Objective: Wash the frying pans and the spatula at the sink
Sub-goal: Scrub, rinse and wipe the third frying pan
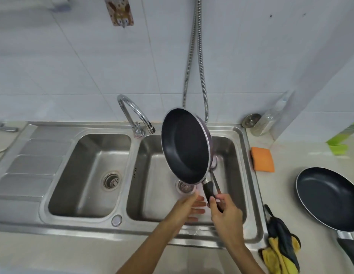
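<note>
Right hand (224, 209) in closed grip on tilted frying pan (185, 147) over sink (239, 133); left hand (189, 206) open, sponge (263, 159) beside.

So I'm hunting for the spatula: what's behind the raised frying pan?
A thin metal shaft shows beside the pan's handle, both gripped by the right hand. The frying pan hides whatever is at its upper end.

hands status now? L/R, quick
Left hand: open, fingers spread, holding nothing, over the right sink basin.
Right hand: closed on the frying pan handle.
</note>
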